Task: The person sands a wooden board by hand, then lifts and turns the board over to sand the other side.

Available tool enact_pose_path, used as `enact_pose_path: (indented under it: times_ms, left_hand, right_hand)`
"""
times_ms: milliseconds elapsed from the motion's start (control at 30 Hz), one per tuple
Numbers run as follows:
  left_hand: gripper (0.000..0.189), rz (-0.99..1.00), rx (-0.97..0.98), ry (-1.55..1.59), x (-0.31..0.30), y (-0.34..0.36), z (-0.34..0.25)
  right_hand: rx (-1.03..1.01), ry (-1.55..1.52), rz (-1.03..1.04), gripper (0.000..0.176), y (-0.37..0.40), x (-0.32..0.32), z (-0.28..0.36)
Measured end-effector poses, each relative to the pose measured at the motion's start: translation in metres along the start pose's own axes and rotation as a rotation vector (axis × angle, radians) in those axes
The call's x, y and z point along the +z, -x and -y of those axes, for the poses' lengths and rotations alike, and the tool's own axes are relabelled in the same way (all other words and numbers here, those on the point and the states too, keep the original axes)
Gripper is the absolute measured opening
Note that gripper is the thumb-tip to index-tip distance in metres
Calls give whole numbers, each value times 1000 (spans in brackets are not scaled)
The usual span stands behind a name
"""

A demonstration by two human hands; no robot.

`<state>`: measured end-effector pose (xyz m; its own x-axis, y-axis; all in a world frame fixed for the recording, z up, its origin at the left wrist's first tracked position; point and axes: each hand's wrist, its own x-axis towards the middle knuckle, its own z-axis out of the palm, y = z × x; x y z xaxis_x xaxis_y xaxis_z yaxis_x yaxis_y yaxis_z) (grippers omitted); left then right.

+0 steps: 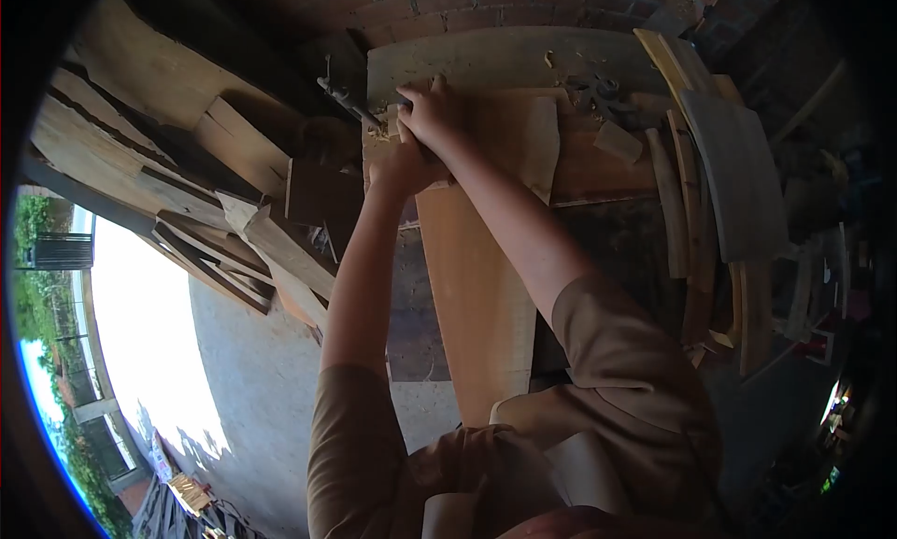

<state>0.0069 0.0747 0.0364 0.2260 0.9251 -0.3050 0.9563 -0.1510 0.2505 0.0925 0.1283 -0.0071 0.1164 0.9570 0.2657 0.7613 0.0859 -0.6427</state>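
Observation:
My right hand (430, 114) is closed at the far left part of the workbench (458, 61), over a tool or block that is mostly hidden. Just nearer to me, my left hand (404, 172) is closed against the same spot, with its thumb pointing forward. A small pale piece of wood (392, 119) shows beside the fingers, and curled wood shavings (377, 130) lie to its left. Under my forearms a wide, flat wooden board (481, 296) runs from the bench toward my body. What both hands grip cannot be made out.
A metal clamp-like tool (344, 98) stands at the bench's left edge. Dark metal parts (600, 91) and a small wood offcut (619, 142) lie on the right. Curved planks (738, 175) lean at the right; stacked boards (159, 119) fill the left. A brick wall (448, 11) is behind.

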Motion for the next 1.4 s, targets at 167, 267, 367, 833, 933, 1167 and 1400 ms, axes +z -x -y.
enact_pose_path:
  times_ms: [167, 267, 367, 833, 933, 1167, 1400]
  left_hand:
    - [121, -76, -74, -25, 15, -6, -13]
    - [121, -3, -94, -66, 32, 59, -20]
    - [122, -14, -82, 31, 78, 163, -20]
    - [115, 312, -92, 30, 151, 352, -32]
    - [124, 189, 16, -48, 125, 273, -28]
    - [121, 111, 11, -69, 25, 35, -29]
    - [127, -26, 28, -62, 26, 16, -27]
  right_hand:
    - [39, 0, 149, 39, -2, -4, -15]
    - [-52, -55, -10, 40, 60, -2, -15]
    - [-121, -54, 0, 43, 170, -28, 2]
    - [-164, 39, 182, 49, 378, -90, 30]
    - [-79, 4, 112, 46, 300, -70, 12]
    - [-20, 38, -45, 36, 51, -23, -27]
    - [-175, 51, -133, 39, 31, -8, -42]
